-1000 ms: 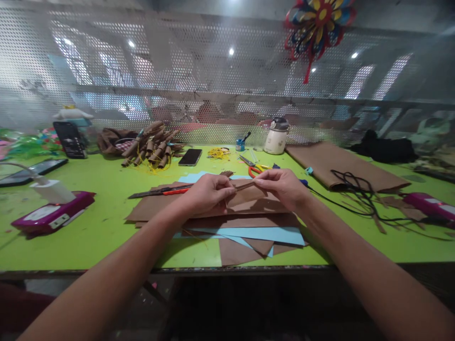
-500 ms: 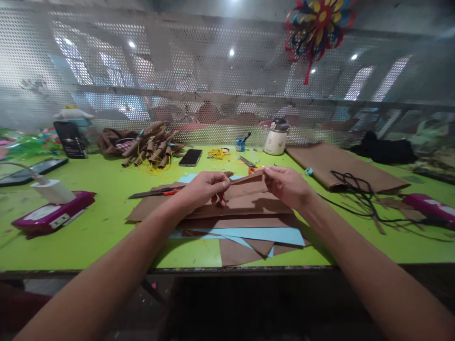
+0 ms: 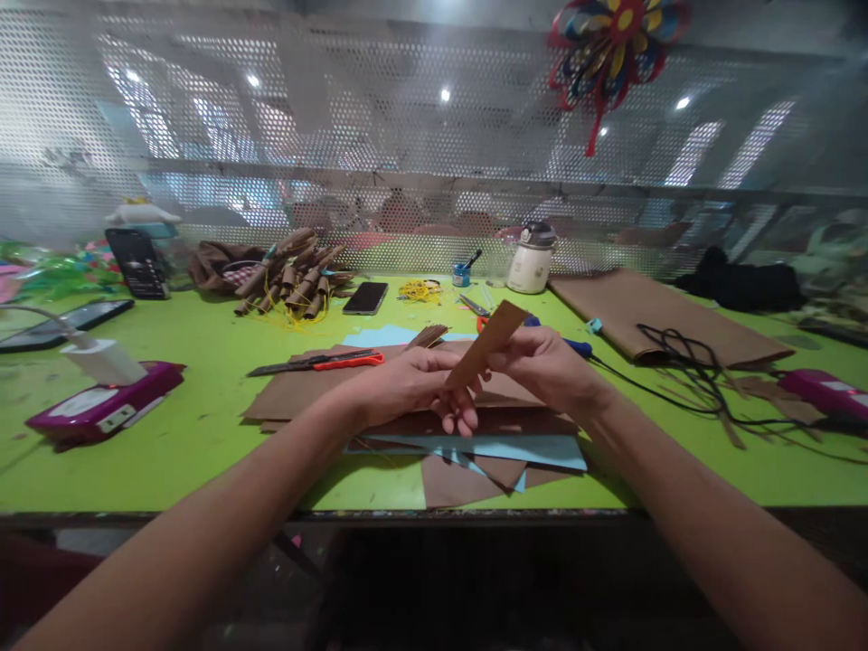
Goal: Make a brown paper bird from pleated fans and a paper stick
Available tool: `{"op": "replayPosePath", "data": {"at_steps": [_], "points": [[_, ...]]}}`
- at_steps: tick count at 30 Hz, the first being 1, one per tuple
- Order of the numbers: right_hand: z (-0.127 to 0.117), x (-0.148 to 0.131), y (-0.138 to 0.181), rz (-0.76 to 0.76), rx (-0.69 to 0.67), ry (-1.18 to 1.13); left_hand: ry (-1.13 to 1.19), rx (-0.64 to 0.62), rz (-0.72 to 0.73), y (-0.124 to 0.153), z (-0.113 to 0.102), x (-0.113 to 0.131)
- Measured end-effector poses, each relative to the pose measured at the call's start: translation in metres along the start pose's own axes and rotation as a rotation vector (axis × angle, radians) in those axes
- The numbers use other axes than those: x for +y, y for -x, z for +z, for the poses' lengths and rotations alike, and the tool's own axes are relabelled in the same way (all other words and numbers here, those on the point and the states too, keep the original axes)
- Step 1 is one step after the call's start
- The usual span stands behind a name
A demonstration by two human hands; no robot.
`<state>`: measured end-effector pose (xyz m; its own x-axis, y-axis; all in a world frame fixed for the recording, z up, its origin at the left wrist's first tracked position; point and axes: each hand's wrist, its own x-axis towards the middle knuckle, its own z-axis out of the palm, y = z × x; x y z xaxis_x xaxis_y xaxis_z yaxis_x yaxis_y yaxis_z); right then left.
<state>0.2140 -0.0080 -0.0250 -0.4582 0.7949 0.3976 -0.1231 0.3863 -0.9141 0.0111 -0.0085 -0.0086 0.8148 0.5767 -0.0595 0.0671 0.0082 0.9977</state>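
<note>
At the left of the green desk [image 3: 223, 475], a purple socket box [image 3: 101, 411] carries a white charger [image 3: 105, 363]. Further in, brown rolls [image 3: 302, 276] lie heaped near the back. In front of them an orange-and-black knife [image 3: 353, 361] rests on a stack of brown sheets [image 3: 285, 393], with pale blue sheets [image 3: 542, 449] showing under its front edge.

The left hand [image 3: 410, 389] is closed on the lower end of a brown strip [image 3: 486, 345], its other fingers loosely bent below. The strip stands tilted above the stack, its top end leaning right. The right hand [image 3: 546, 366] is curled at the strip's right edge and seems to pinch it, though the fingers behind are hidden. The strip looks like paper: light, fairly stiff but easy to crease, and not slippery. It is best taken lightly by its edges or ends, between thumb and fingertip.

Beyond the right hand stand a white flask [image 3: 531, 264], then folded brown paper [image 3: 657, 316] and a black cord [image 3: 692, 348]
</note>
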Motion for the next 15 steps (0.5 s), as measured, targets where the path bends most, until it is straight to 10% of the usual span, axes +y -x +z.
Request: {"op": "replayPosePath", "data": {"at_steps": [9, 15], "points": [[-0.004, 0.002, 0.0, 0.157, -0.076, 0.192, -0.036, 0.562, 0.165, -0.01, -0.021, -0.003], [0.002, -0.003, 0.0, 0.095, -0.177, 0.609, -0.557, 0.521, 0.238, -0.01, -0.014, -0.003]]}}
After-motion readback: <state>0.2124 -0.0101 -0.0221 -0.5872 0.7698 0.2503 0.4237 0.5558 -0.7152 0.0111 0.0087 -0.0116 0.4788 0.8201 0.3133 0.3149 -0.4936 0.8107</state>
